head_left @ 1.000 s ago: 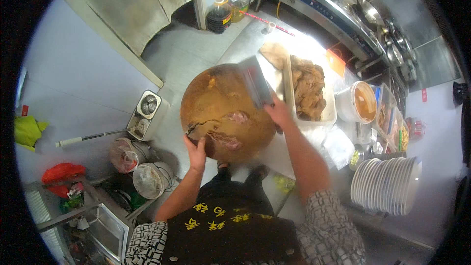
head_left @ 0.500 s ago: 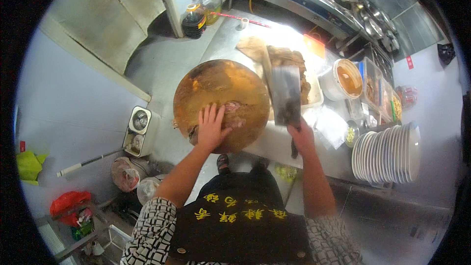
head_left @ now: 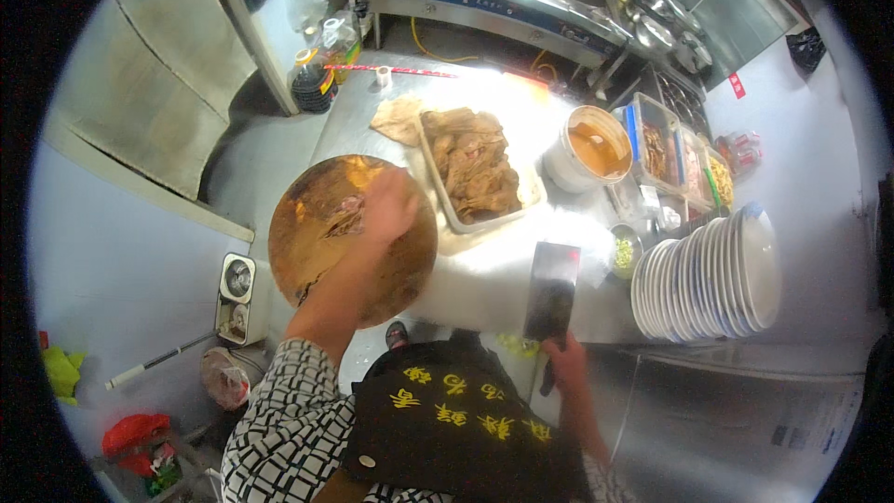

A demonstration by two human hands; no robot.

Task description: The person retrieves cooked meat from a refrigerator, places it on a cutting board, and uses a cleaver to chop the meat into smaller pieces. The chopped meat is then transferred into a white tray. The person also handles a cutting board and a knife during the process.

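Observation:
A round wooden chopping block [head_left: 396, 275] stands on the metal table, with a small piece of brown and pinkish meat [head_left: 348, 210] on it. My left hand [head_left: 389, 207] is over the block's far right part, just right of that meat. Motion smears its fingers, so what they hold, if anything, does not show. Gripped by its handle in my right hand [head_left: 568, 360] is a cleaver [head_left: 553, 291], its broad blade pointing away from me at the table's near edge. Beyond the block, a tray [head_left: 501, 222] holds a heap of brown cooked meat [head_left: 473, 166].
Stacked white plates [head_left: 700, 278] stand at the right, beside a small bowl of chopped greens [head_left: 622, 251]. Farther back are a white bucket of orange-brown sauce [head_left: 597, 151] and several food containers [head_left: 656, 144]. A pale flat piece [head_left: 398, 121] lies left of the tray.
My left hand has moved from the block's near middle toward its far right part. The cleaver has come back from in front of the tray toward me. The view has shifted too.

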